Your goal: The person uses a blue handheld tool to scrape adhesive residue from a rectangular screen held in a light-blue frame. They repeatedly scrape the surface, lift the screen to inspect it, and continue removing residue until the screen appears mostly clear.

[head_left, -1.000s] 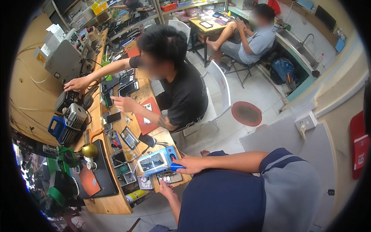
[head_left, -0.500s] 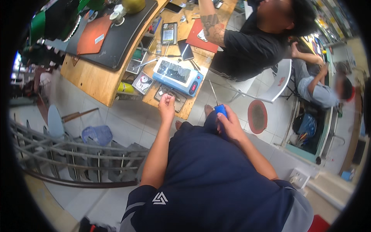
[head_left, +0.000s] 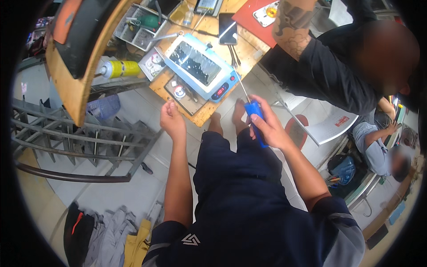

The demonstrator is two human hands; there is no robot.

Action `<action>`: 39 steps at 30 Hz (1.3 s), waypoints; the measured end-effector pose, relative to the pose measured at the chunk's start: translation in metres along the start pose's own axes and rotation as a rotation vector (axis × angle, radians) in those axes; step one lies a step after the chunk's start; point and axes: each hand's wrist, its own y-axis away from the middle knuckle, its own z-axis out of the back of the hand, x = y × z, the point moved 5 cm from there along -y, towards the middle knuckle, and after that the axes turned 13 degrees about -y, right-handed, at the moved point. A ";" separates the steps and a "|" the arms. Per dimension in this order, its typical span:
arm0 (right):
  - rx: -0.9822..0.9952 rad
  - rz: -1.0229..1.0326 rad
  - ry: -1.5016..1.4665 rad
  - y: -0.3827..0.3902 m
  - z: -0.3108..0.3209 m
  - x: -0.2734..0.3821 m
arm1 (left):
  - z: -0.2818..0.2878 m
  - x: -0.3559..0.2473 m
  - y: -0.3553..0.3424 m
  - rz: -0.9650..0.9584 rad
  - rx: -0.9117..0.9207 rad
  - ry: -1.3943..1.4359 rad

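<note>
My right hand (head_left: 270,127) grips the blue handle of a screwdriver (head_left: 255,116), its thin metal shaft pointing up toward the wooden workbench (head_left: 209,113). My left hand (head_left: 171,119) hovers just below the bench edge, fingers loosely curled, holding nothing. Right above both hands sits a white and light-blue heating-plate machine (head_left: 201,66) with a small red display, on the bench corner. A small dark tray (head_left: 184,95) with round parts lies under the machine's near edge.
A person in a black shirt (head_left: 338,66) sits at the bench to the right, on a white chair (head_left: 329,127). A yellow spray can (head_left: 118,69), a parts tray (head_left: 138,24), phones (head_left: 227,29) and a red mat (head_left: 253,15) lie on the bench. Grey metal racks (head_left: 75,142) stand left. Another seated person (head_left: 378,147) is at the far right.
The view has tilted and closed in on the bench. My right hand has raised the screwdriver toward the machine, and my left hand has dropped slightly away from the bench edge.
</note>
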 end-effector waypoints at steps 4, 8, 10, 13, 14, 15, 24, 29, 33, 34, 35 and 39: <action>0.113 -0.081 -0.024 -0.010 -0.007 -0.006 | 0.011 -0.070 0.026 -0.307 -0.003 -0.028; 0.217 -0.160 -0.043 -0.021 -0.014 -0.020 | -0.010 -0.116 0.032 -0.505 0.024 -0.095; 0.215 -0.198 -0.086 -0.026 -0.015 -0.029 | -0.022 -0.123 0.029 -0.547 0.060 -0.101; 0.217 -0.231 -0.143 -0.030 -0.020 -0.041 | -0.033 -0.122 0.024 -0.579 0.043 -0.134; 0.217 -0.241 -0.164 -0.031 -0.022 -0.044 | -0.036 -0.120 0.022 -0.571 0.052 -0.156; 0.219 -0.248 -0.172 -0.032 -0.025 -0.048 | -0.038 -0.118 0.022 -0.568 0.052 -0.151; 0.179 -0.177 -0.290 -0.035 -0.047 -0.068 | -0.044 -0.109 0.017 -0.601 0.040 -0.058; 0.164 -0.134 -0.265 -0.033 -0.050 -0.074 | -0.045 -0.108 0.010 -0.590 0.017 -0.009; 0.157 -0.130 -0.259 -0.032 -0.049 -0.075 | -0.046 -0.110 0.006 -0.611 0.006 -0.002; 0.154 -0.127 -0.251 -0.032 -0.049 -0.075 | -0.046 -0.110 0.006 -0.617 0.014 -0.011; 0.150 -0.133 -0.242 -0.031 -0.049 -0.076 | -0.046 -0.110 0.006 -0.624 0.020 -0.018; 0.150 -0.127 -0.252 -0.029 -0.047 -0.075 | -0.045 -0.112 0.009 -0.634 -0.007 -0.057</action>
